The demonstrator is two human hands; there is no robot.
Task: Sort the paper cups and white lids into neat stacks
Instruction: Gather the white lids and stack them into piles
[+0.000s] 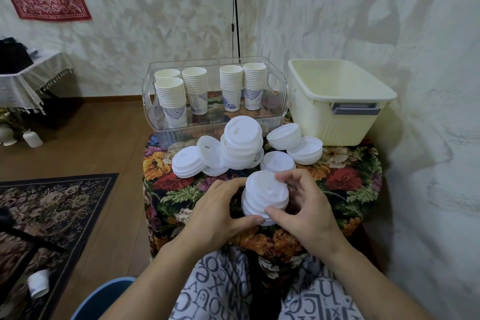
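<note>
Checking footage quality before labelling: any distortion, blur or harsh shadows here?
Head view: wide-angle bending curves the wall and floor edges; light is soft and even, with faint shadows beneath the lids; the held stack and both hands, left and right, look sharp; the clear bin shows slight glare.

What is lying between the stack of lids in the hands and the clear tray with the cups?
In the head view, loose white lid piles lie on the floral cloth between the held lid stack and the clear tray.

Lid stack (265,199) base hidden by fingers (285,179); floor cup (39,284) blurred; forearms cut off btm edge.
</note>
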